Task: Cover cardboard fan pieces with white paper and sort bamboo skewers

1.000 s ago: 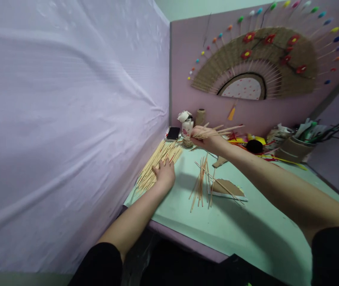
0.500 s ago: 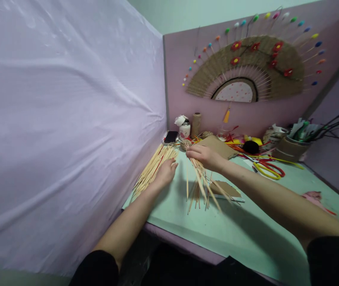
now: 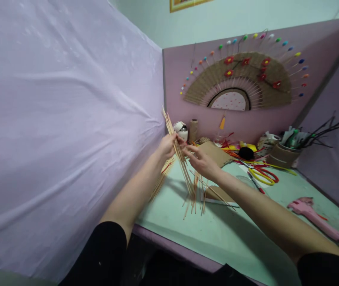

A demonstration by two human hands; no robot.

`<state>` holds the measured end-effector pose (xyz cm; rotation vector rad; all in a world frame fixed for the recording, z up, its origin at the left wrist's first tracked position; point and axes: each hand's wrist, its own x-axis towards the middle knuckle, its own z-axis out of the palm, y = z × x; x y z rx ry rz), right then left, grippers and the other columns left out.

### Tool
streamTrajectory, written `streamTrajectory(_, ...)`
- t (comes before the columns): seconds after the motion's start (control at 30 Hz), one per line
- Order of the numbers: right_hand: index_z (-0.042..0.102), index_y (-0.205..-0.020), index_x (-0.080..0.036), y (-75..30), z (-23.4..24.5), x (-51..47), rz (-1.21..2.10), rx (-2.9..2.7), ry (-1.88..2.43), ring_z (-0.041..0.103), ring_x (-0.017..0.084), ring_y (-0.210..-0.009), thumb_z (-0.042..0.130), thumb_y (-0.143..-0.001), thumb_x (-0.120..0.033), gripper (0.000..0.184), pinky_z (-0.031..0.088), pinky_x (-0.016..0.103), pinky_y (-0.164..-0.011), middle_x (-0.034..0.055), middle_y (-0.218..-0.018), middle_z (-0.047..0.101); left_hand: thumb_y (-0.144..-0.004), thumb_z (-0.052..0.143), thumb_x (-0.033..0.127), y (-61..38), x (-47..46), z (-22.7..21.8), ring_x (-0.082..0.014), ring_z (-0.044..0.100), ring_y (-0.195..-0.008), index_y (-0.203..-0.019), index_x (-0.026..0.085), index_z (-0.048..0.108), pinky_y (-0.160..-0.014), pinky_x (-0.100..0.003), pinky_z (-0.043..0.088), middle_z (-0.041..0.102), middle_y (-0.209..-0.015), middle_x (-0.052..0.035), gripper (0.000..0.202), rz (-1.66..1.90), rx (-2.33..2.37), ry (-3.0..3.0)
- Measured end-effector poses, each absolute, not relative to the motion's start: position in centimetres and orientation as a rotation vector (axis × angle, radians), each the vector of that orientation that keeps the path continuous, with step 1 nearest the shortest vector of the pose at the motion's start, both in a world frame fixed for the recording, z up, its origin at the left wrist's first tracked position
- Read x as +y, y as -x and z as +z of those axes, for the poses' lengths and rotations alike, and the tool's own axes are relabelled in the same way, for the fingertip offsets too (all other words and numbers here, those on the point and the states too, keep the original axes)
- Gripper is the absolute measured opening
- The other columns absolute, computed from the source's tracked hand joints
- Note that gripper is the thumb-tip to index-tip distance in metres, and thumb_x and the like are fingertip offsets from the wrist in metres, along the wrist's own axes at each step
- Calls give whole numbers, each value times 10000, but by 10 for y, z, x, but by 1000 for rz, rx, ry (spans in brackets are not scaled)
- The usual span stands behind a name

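Note:
My left hand point(image 3: 167, 146) is closed around a bundle of thin wooden sticks point(image 3: 184, 171). The bundle slants, its upper ends leaning left toward the cloth wall and its lower ends hanging over the table. Close to its right side is my right hand point(image 3: 202, 162), fingers stretched and apart, with nothing visible held; its fingertips are near the bundle. Below the hands, loose sticks point(image 3: 198, 200) lie spread on the table, some across a cut piece of brown cardboard point(image 3: 218, 194). Partly hidden behind my left forearm lies a pile of sticks point(image 3: 159, 184), with a red one among them.
A pink glue gun point(image 3: 315, 218) lies at the right. Yellow-and-red scissors point(image 3: 263, 176) and a cardboard sheet point(image 3: 215, 153) are farther back. Behind stand a twine spool point(image 3: 193, 130), a white jar point(image 3: 183, 134) and a pot point(image 3: 283, 155) of twigs. A decorated fan point(image 3: 246, 81) hangs above.
The bundle of sticks has passed from my right hand to my left, which has moved up and right from the pile. My right hand's fingers have opened. The view has shifted slightly.

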<state>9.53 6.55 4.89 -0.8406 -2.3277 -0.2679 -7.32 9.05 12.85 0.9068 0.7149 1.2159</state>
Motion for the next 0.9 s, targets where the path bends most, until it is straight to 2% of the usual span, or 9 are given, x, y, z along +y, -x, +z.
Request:
streamTrajectory(0.1, 469, -1305, -160, -108, 41, 65, -305, -2115, 921, 520, 268, -1160, 437, -889, -148, 417, 473, 441, -958, 190, -1318, 422, -973, 424, 254, 76, 97, 159, -36, 402, -447, -798, 191, 408, -593, -186, 469, 398, -569, 93, 187, 1410, 590, -1164)
streamTrajectory(0.2, 520, -1209, -186, -116, 33, 63, -255, -2045, 924, 548, 258, -1101, 481, -867, -147, 346, 485, 440, -932, 170, -1264, 434, -932, 516, 331, 76, 99, 163, -45, 421, -476, -848, 208, 414, -566, -181, 442, 425, -608, 92, 180, 1472, 525, -1431)
streamTrajectory(0.27, 531, -1174, -206, -118, 28, 62, -195, -2029, 918, 535, 265, -1124, 493, -862, -152, 319, 476, 459, -945, 152, -1237, 446, -914, 534, 386, 73, 98, 143, -56, 425, -484, -853, 213, 414, -565, -195, 437, 418, -606, 91, 219, 1515, 522, -1545)
streamTrajectory(0.37, 540, -1150, -219, -119, 23, 59, -91, -2004, 931, 538, 266, -1119, 506, -859, -177, 296, 496, 457, -912, 142, -1220, 459, -908, 521, 434, 68, 93, 86, -73, 433, -507, -840, 211, 417, -581, -219, 420, 433, -606, 81, 255, 1543, 668, -1604)
streamTrajectory(0.47, 557, -1117, -213, -121, 20, 57, 28, -1965, 939, 593, 228, -980, 505, -864, -199, 258, 531, 403, -807, 136, -1178, 498, -900, 529, 404, 67, 86, 20, -96, 467, -549, -807, 204, 431, -610, -238, 407, 468, -592, 61, 241, 1465, 875, -1595)
streamTrajectory(0.57, 599, -1006, -205, -123, 23, 54, 102, -1973, 901, 602, 184, -801, 481, -878, -201, 174, 519, 346, -711, 97, -995, 590, -877, 545, 383, 68, 81, -23, -99, 468, -561, -779, 199, 453, -593, -228, 387, 481, -595, 50, 228, 1334, 993, -1547)
streamTrajectory(0.7, 631, -865, -197, -120, 33, 49, 114, -1989, 865, 579, 181, -724, 486, -878, -205, 146, 474, 321, -675, 68, -802, 631, -866, 543, 398, 68, 78, -28, -94, 443, -539, -787, 204, 452, -550, -215, 363, 464, -591, 55, 229, 1319, 995, -1518)
streamTrajectory(0.9, 660, -844, -193, -108, 44, 50, 305, -1819, 907, 607, 182, -733, 534, -846, -266, 146, 484, 322, -699, 64, -816, 671, -806, 610, 472, 61, 78, -25, -92, 450, -514, -790, 205, 427, -513, -216, 361, 463, -579, 59, 324, 1264, 891, -1369)
